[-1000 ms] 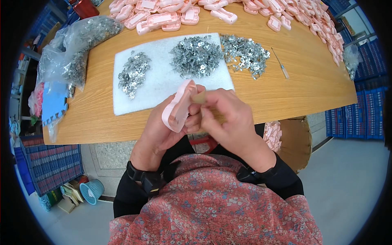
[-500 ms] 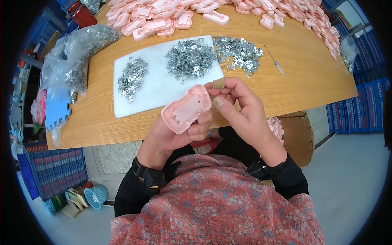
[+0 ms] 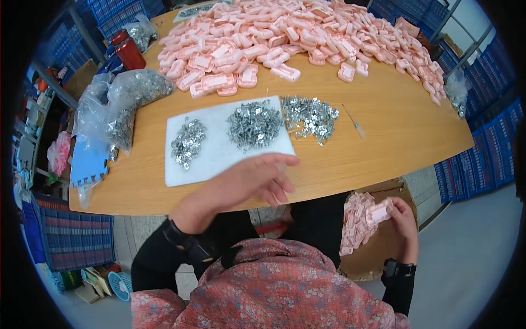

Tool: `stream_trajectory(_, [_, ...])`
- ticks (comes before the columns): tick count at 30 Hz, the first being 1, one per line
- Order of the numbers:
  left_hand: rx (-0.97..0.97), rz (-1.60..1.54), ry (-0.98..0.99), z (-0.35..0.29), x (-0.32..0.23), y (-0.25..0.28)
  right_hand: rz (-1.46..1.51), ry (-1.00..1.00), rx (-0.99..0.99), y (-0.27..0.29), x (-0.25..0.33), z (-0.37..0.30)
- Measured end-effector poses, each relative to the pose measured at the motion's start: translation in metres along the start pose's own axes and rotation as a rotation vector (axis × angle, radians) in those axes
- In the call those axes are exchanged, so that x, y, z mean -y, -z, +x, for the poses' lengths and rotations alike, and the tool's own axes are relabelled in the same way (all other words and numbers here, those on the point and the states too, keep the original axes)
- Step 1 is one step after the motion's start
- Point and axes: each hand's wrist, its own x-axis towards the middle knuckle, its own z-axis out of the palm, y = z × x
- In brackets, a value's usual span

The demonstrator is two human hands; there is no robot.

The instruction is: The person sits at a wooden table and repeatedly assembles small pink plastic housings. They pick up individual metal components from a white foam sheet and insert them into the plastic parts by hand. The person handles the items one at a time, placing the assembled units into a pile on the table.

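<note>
On my head view, the right hand (image 3: 402, 218), off to my right, pinches a pink plastic shell (image 3: 378, 214) between thumb and fingers. I see that shell over the cardboard box (image 3: 370, 267), just above a heap of similar pink shells (image 3: 357, 223) inside it. The left hand (image 3: 249, 180) hangs over the near edge of the worktop (image 3: 345, 164), its fingers loosely spread. Ahead of it I have a white foam sheet (image 3: 216, 126) bearing two piles of metal clips (image 3: 255, 126), with a third pile (image 3: 313, 119) beside the sheet. A thin pointed tool (image 3: 354, 122) lies to the right.
</note>
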Motion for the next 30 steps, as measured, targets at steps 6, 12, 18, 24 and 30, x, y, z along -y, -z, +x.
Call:
stream_trajectory(6, [-0.534, 0.775, -0.289, 0.053, -0.043, 0.072, -0.367, 0.13, -0.373, 0.058, -0.097, -0.01])
stream_trajectory(12, [-0.741, 1.62, -0.271, 0.136, -0.064, 0.142, -0.437, 0.164, -0.265, -0.037, -0.07, -0.005])
stream_trajectory(18, [-0.812, 1.712, -0.341, 0.156, -0.063, 0.153, -0.44, 0.313, -0.215, -0.077, -0.006, -0.018])
stream_trajectory(24, [-0.604, 0.833, -0.189, 0.103, -0.099, 0.12, -0.391, 0.487, -0.089, -0.118, 0.063, -0.014])
stream_trajectory(30, [-0.236, 0.048, -0.253, 0.05, -0.071, 0.069, -0.307, 0.541, 0.05, -0.186, 0.098, 0.026])
